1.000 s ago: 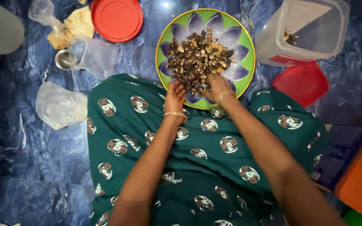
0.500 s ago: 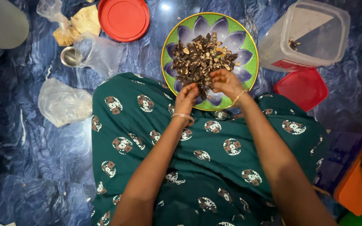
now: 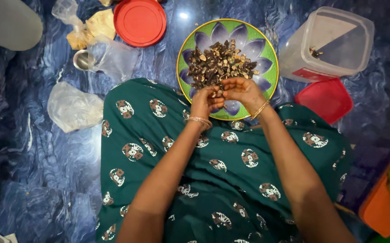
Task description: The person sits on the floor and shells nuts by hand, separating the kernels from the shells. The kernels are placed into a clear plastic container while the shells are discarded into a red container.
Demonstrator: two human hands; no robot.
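A heap of small dark brown pieces (image 3: 219, 65), dry and rough-looking with a few paler tan bits mixed in, lies piled on the middle of a round plate (image 3: 262, 42) that sits on the floor just beyond the person's lap. The plate is glossy, with a green ground, a yellow rim and large purple petals painted like a flower. The left hand (image 3: 205, 102) and the right hand (image 3: 244, 91) meet over the near edge of the heap, fingertips curled in and pressed close together, and they seem to pinch a few of the pieces between them, though exactly what is held is too small to tell. Each wrist carries a thin gold bangle. The lap is covered in dark green cloth (image 3: 231, 171) printed with round brown and white motifs. To the right of the plate a clear plastic tub (image 3: 334, 45) lies tilted with a few scraps inside, and a square red lid (image 3: 324, 99) lies flat near it. To the left are a round red lid (image 3: 139, 21), crumpled clear plastic bags (image 3: 74, 108) and a small steel cup (image 3: 82, 60), all on a shiny blue marbled floor (image 3: 28, 180)
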